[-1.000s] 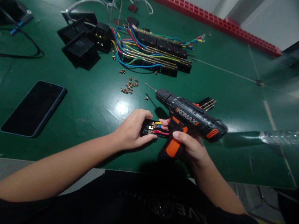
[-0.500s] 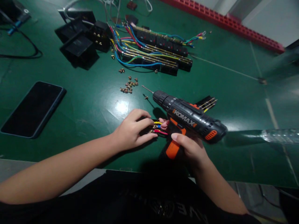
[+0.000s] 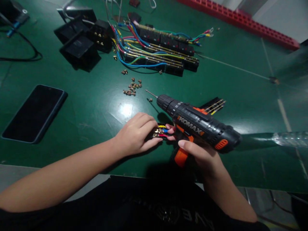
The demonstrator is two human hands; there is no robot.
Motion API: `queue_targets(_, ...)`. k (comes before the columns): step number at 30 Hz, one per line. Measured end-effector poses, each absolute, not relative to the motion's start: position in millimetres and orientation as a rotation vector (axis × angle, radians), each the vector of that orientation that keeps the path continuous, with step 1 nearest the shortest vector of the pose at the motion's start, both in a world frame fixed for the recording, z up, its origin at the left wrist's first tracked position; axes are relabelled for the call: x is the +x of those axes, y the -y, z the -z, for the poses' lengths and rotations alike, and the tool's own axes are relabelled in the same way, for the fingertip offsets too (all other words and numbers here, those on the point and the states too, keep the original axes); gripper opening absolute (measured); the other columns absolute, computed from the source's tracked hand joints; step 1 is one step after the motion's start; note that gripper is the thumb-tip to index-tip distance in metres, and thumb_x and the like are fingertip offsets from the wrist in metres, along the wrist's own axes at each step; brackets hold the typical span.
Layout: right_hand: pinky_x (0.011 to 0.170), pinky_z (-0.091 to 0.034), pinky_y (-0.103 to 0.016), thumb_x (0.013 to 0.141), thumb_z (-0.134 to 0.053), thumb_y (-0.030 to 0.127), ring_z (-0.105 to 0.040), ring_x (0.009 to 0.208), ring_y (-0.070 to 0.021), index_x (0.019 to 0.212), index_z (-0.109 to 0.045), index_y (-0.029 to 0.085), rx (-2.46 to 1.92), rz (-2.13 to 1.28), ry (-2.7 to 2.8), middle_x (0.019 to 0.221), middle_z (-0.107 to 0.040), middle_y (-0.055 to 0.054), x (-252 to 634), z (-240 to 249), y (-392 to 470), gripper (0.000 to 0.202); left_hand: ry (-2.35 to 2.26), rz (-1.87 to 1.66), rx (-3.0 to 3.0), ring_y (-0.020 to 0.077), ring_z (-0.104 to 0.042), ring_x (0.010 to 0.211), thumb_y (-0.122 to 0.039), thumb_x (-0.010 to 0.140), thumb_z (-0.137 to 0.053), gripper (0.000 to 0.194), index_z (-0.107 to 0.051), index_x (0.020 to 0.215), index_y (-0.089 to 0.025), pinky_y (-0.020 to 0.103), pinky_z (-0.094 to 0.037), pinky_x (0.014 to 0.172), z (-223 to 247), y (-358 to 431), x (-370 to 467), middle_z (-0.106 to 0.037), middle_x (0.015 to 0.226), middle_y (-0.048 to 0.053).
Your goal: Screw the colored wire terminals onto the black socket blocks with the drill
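My right hand (image 3: 201, 155) is closed around the grip of a black and orange cordless drill (image 3: 192, 123). The drill's long thin bit points up and left, above the table and off any screw. My left hand (image 3: 137, 132) curls over a dark part with brass terminals (image 3: 157, 131), mostly hidden under the fingers. Yellow, blue and red wires (image 3: 165, 131) come out of it towards the right. Fingertips of my right hand reach past the drill grip and touch these wires. Small brass screws (image 3: 132, 86) lie in a loose heap beyond my left hand.
Black socket strips (image 3: 166, 41) with brass bars and coloured wires lie at the back. Black housings (image 3: 80, 48) stand left of them. A phone (image 3: 35, 114) lies at the left, a short strip with brass bars (image 3: 214, 106) behind the drill. A red perforated rail (image 3: 240, 24) edges the far side.
The drill and my right hand have shifted slightly right, and the drill's back end sits lower. More of the brass terminals shows beside my left hand, which stays in place.
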State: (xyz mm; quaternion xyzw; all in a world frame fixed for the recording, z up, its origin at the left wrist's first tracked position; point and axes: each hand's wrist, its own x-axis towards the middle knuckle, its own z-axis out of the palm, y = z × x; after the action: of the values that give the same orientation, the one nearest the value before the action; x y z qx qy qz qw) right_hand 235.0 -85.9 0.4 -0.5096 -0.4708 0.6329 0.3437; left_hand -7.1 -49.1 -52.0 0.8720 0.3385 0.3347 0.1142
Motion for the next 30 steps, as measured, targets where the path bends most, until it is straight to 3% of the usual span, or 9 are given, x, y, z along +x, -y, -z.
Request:
queue_targets(9,0.096,-0.066,-0.045,0.083,-0.081,0.043,-0.075,0.103,-0.0259,0.116,-0.075,0.024,-1.327,-1.637,1.341,0.12,-0.075,-0.008,241,8,83,0.039,-1.039,-0.962,2.788,0.0291,-0.065,0.098,-0.048,0.093,-0.071,0.032,-0.071,0.103,-0.018,0.044,-0.056,0.083,52,49,-12,-0.075,0.106,0.011)
queue_targets(15,0.106,-0.061,-0.048,0.084,-0.08,0.044,-0.072,0.118,-0.0283,0.122,-0.074,0.026,-1.308,-1.704,1.244,0.126,-0.074,-0.006,242,12,83,0.042,-1.037,-1.013,2.554,0.0243,-0.066,0.097,-0.048,0.094,-0.071,0.038,-0.066,0.114,-0.016,0.038,-0.057,0.085,54,50,-11,-0.071,0.11,0.013)
queue_targets(18,0.113,-0.057,-0.049,0.085,-0.079,0.042,-0.071,0.121,-0.0281,0.121,-0.075,0.027,-1.235,-1.714,1.233,0.129,-0.072,-0.004,242,12,82,0.04,-1.046,-1.012,2.408,0.0232,-0.067,0.103,-0.048,0.093,-0.073,0.036,-0.063,0.11,-0.018,0.036,-0.057,0.089,55,50,-10,-0.068,0.115,0.013)
queue_targets(25,0.113,-0.057,-0.048,0.088,-0.077,0.039,-0.071,0.119,-0.0263,0.127,-0.072,0.028,-1.149,-1.711,1.267,0.134,-0.07,-0.004,243,14,81,0.04,-1.021,-0.965,2.331,0.0241,-0.065,0.097,-0.049,0.087,-0.076,0.043,-0.058,0.109,-0.017,0.038,-0.053,0.087,52,48,-9,-0.068,0.105,0.01)
queue_targets(30,0.113,-0.057,-0.046,0.09,-0.073,0.04,-0.071,0.116,-0.0243,0.125,-0.073,0.027,-1.159,-1.716,1.248,0.13,-0.072,-0.004,243,19,81,0.038,-1.099,-0.948,2.192,0.0243,-0.065,0.099,-0.046,0.097,-0.057,0.034,-0.062,0.113,-0.016,0.039,-0.05,0.089,39,42,-9,-0.071,0.108,0.01)
